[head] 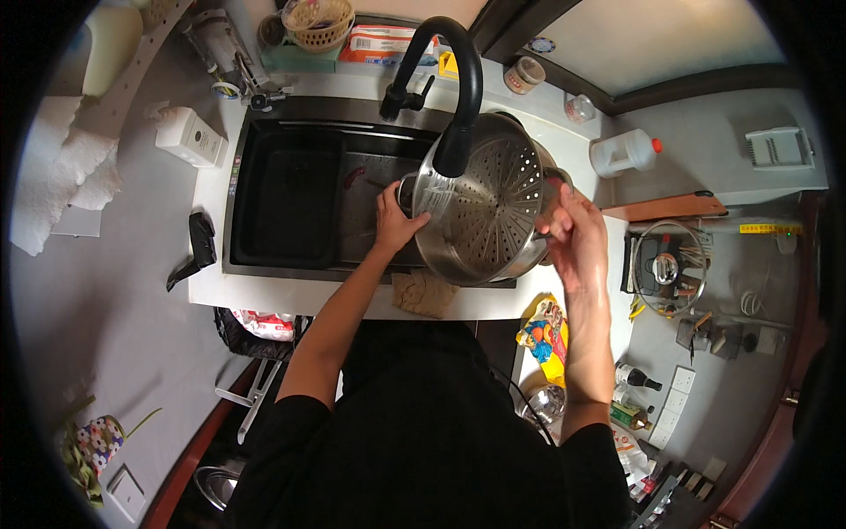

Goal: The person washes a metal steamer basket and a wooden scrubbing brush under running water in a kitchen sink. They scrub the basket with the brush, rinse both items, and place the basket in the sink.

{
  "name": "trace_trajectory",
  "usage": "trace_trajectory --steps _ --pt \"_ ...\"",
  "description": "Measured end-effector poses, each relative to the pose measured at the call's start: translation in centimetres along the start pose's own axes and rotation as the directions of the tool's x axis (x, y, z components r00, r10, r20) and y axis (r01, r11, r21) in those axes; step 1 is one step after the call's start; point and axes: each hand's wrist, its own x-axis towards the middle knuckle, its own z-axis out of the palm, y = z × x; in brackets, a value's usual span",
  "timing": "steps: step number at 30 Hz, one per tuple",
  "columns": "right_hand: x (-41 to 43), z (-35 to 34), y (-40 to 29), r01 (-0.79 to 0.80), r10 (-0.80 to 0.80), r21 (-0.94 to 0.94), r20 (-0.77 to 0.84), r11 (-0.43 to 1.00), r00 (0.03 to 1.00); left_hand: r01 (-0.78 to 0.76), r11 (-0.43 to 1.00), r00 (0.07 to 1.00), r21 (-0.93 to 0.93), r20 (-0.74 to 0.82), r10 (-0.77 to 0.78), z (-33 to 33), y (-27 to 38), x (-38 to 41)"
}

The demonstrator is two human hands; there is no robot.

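Note:
A stainless steel steamer pot with a perforated bottom (486,205) is tilted over the right part of the black sink (287,270), under the black faucet (469,86). My left hand (398,221) grips its left side, with the thumb over the rim beside a loop handle. At the right side, my right hand (574,221) is by the other handle with its fingers curled; whether they close on the handle is hard to tell. Behind the steamer part of another metal vessel shows. A folded tan cloth (425,293) lies on the counter's front edge, below the pot.
A black basin (287,198) fills the sink's left part. A white pump bottle (192,137) stands to the left. Along the back are a wicker basket (320,25) and a jar (524,75); a white jug (624,153) is at right. A yellow packet (547,340) lies by my right forearm.

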Motion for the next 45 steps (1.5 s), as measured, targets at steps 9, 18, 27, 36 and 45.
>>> trace_trajectory --steps 9,18,27,36,45 --pt "3.9 -2.1 -4.3 -0.220 0.200 0.158 0.136 0.963 0.970 0.142 0.969 0.951 -0.200 0.299 -0.077 -0.6 -2.3 2.5" --pt "8.4 -2.5 -5.7 -0.111 0.159 -0.331 0.122 0.937 0.980 0.372 0.914 0.856 -0.160 0.439 -0.272 -0.8 -2.1 -1.7" --pt "14.7 0.0 -6.7 -0.275 0.341 -0.285 0.216 0.918 0.915 0.825 0.522 0.455 -0.215 0.800 -0.391 -1.1 1.6 -4.2" --pt "16.1 4.2 -7.1 -0.233 0.323 -0.370 0.203 0.899 0.925 0.931 0.318 0.261 -0.178 0.934 -0.244 2.4 2.1 -6.8" --pt "13.7 5.8 -9.0 -0.159 0.272 -0.385 0.259 0.909 0.927 0.951 0.242 0.211 -0.194 0.976 -0.050 3.5 4.2 -7.3"
